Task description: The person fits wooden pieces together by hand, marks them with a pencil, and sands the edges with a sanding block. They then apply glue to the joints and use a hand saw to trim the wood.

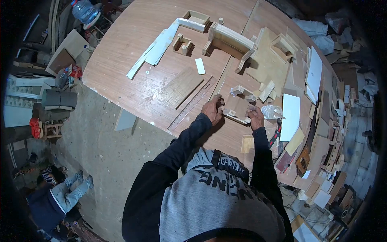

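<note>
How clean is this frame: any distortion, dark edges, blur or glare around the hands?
Head view: heavy fisheye curves the workbench and blackens the corners; light is cool and even, shadows soft; left hand and right hand on the small wooden assembly look reasonably sharp, no glare there.

Tabletop (133, 64) brown plywood, worn matt; small frame (238, 109) pale raw wood; ruler (191, 105) dull metal.

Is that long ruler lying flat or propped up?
Flat: the ruler lies full length on the table, just beside the left hand.
</note>
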The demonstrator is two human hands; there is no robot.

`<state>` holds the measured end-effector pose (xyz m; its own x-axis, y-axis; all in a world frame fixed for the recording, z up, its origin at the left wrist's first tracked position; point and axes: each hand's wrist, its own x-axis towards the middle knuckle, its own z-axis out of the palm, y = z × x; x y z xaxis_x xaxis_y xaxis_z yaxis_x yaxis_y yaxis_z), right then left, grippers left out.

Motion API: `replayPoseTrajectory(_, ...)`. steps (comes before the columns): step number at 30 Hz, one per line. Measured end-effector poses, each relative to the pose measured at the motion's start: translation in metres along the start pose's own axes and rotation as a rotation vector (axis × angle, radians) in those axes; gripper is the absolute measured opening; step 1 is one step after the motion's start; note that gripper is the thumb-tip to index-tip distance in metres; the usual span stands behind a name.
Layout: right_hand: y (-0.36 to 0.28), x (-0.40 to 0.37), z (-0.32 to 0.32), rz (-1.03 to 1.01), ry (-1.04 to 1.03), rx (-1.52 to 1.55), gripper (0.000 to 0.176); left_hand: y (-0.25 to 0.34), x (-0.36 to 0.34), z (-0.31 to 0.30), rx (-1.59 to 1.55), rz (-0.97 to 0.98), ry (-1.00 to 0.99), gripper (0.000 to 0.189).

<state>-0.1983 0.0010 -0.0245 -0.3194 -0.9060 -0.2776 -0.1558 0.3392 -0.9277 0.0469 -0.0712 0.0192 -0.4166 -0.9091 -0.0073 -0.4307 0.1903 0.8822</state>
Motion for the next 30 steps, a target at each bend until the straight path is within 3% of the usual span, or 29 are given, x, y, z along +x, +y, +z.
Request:
replayPoseTrajectory(3,-0.004,-0.002,0.003,0.040,0.048,0.023,0.025,-0.007,0.003,-0.002,-0.021,0.049,-0.018,0.043)
replayPoseTrajectory(5,-0.007,-0.003,0.003,0.138,0.044,0.042,0.024,-0.009,0.002,-0.005,-0.014,-0.015,-0.073,0.042)
replayPoseTrajectory(9,-0.003,-0.002,0.002,0.141,0.043,0.083,0.023,0.005,-0.001,-0.021,-0.102,-0.106,-0.172,0.040)
replayPoseTrajectory(17,-0.002,-0.001,0.002,0.135,0.040,0.114,0.024,0.003,-0.007,-0.018,-0.129,0.051,-0.087,0.038)
replayPoseTrajectory(21,-0.001,0.001,0.004,0.161,0.074,0.137,0.025,-0.013,0.009,-0.013,-0.117,0.045,-0.202,0.028)
replayPoseTrajectory(24,0.000,0.001,0.004,0.199,0.082,0.106,0.025,-0.042,0.020,0.010,-0.116,-0.005,-0.281,0.018)
replayPoseTrajectory(27,0.009,0.002,0.004,0.202,0.104,0.113,0.025,-0.075,0.029,0.033,-0.436,-0.092,-0.229,0.015)
replayPoseTrajectory(30,0.008,0.000,0.005,0.209,0.110,0.074,0.025,-0.081,0.032,0.033,-0.467,-0.236,-0.315,0.013)
